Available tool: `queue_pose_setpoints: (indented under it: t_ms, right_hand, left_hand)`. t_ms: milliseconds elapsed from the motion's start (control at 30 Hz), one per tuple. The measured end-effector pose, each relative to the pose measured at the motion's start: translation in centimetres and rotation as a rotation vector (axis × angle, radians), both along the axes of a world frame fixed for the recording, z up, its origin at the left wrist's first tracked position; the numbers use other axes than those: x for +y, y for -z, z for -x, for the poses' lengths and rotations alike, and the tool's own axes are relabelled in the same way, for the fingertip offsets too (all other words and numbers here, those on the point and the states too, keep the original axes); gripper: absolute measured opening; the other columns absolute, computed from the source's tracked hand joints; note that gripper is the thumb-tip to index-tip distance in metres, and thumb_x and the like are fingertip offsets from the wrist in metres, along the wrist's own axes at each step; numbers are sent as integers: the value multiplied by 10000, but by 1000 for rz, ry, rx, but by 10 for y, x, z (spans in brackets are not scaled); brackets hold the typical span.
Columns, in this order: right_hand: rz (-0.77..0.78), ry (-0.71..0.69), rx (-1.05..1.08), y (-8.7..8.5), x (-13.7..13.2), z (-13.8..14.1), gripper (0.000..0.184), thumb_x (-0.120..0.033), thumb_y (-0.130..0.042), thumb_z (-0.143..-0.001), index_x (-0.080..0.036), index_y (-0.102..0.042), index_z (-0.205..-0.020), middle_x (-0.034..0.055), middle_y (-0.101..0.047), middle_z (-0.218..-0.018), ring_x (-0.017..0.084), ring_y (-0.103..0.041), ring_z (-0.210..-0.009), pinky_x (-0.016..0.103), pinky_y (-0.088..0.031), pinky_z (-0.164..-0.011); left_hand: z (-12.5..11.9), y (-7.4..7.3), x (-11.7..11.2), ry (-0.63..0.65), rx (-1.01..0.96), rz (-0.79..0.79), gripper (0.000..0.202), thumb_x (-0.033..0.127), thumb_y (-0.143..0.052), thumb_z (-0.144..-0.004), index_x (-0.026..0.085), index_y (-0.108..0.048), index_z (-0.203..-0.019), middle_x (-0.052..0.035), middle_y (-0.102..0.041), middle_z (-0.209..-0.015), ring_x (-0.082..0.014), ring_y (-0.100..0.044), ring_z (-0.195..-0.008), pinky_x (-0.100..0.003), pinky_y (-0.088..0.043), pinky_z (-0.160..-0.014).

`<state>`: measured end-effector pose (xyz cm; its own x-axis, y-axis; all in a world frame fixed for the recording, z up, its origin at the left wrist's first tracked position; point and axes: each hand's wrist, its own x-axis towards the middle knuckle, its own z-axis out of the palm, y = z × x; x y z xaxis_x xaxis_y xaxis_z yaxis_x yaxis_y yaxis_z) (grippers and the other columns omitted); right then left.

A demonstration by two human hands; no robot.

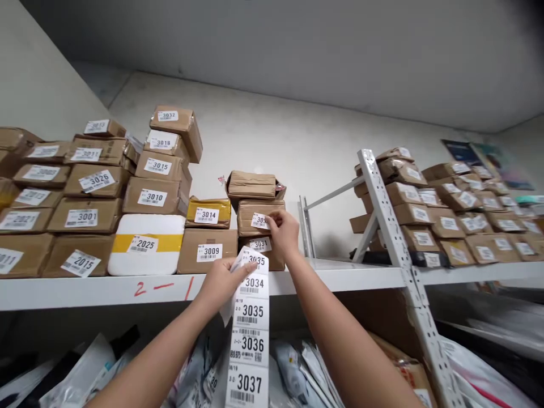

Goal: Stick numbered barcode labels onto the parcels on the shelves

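Observation:
My left hand (pixel 221 284) grips a long strip of white number labels (pixel 250 345), thumb on its front. The strip hangs down with barcodes and numbers such as 3035, 3036 and 3037. My right hand (pixel 285 232) has its fingers closed at the right edge of a white label (pixel 259 220) that lies against the front of a cardboard box (pixel 245 220). The last digit on that label is covered by my fingers. Below is a box labelled 3031 (pixel 260 244), partly behind my right hand and the strip. Another brown box (pixel 252 185) rests on top.
Labelled boxes (pixel 159 190) are stacked on the white shelf (pixel 97 292) to the left. A perforated metal upright (pixel 385 212) stands at the right, with more stacked boxes (pixel 450 224) beyond. Plastic-wrapped parcels (pixel 297 368) fill the lower level.

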<state>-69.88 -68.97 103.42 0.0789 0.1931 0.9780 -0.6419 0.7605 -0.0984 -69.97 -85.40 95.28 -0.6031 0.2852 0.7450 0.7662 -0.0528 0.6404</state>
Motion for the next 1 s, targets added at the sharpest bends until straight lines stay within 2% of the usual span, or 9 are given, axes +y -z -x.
queue_pose_setpoints:
  t_ms: [33, 200, 300, 400, 500, 600, 700, 900, 1000]
  right_hand:
    - [-37, 43, -13, -2, 2, -1, 30, -201, -639, -760, -179, -627, -775, 29, -611, -755, 170, -560, -687, 306, -464, -679]
    - [-63, 342, -31, -2, -7, -10, 432, -285, -707, -721, -199, -576, -1124, 141, -551, -1102, 247, -550, -828, 364, -437, -683]
    - [-122, 404, -68, -2, -6, -14, 242, -314, -680, -753, -176, -606, -939, 140, -590, -1034, 276, -541, -902, 389, -439, -743]
    - [-124, 319, -92, 4, -2, -22, 69, -226, -584, -821, -168, -621, -822, 134, -640, -950, 281, -540, -958, 435, -427, -847]
    - [-165, 192, -147, 23, -5, -35, 186, -284, -507, -880, -175, -657, -905, 89, -687, -917, 202, -598, -825, 350, -491, -746]
    - [-304, -186, -378, 46, -16, -45, 244, -411, -588, -816, -191, -693, -834, 8, -694, -732, 108, -536, -534, 249, -463, -527]
    - [-197, -517, -446, 58, -23, -48, 234, -377, -723, -664, -173, -683, -771, -3, -664, -657, 102, -516, -517, 250, -444, -514]
    - [39, -542, -304, 60, -31, -44, 192, -346, -710, -637, -185, -642, -718, -5, -641, -629, 133, -550, -564, 275, -462, -546]
    - [50, -398, -184, 59, -36, -44, 143, -324, -670, -694, -184, -662, -717, 27, -672, -728, 157, -593, -677, 288, -484, -627]
  left_hand:
    - [3, 3, -1, 11, -5, 18, 387, 527, -677, -662, 158, -582, -593, -3, -602, -559, -122, -509, -514, -236, -346, -516]
    - [8, 5, -5, 61, 31, 56, 413, 563, -625, -688, 162, -560, -611, -11, -591, -602, -132, -501, -556, -254, -356, -555]
    - [5, 4, -7, 47, 73, 71, 414, 566, -604, -708, 169, -534, -614, 0, -556, -608, -128, -476, -564, -254, -341, -557]
    - [3, 3, -11, 39, 151, 74, 435, 569, -572, -743, 186, -464, -569, 29, -478, -580, -113, -422, -556, -247, -309, -547]
    - [4, 0, -17, 119, 247, 99, 427, 552, -499, -816, 185, -489, -598, 25, -492, -613, -121, -442, -595, -247, -333, -575]
    - [5, -4, -18, 197, 293, 106, 383, 521, -486, -833, 171, -629, -773, -19, -611, -781, -164, -541, -758, -259, -398, -681]
    - [7, -6, -11, 136, 219, 32, 368, 514, -573, -742, 155, -654, -744, -22, -629, -724, -172, -545, -700, -256, -396, -629]
    - [4, -4, 10, -90, 164, -195, 462, 606, -536, -701, 189, -473, -515, 46, -417, -478, -115, -354, -518, -237, -240, -498]
    - [0, -9, 13, -113, 126, -272, 492, 646, -517, -704, 196, -452, -515, 52, -404, -470, -109, -347, -508, -233, -238, -484]
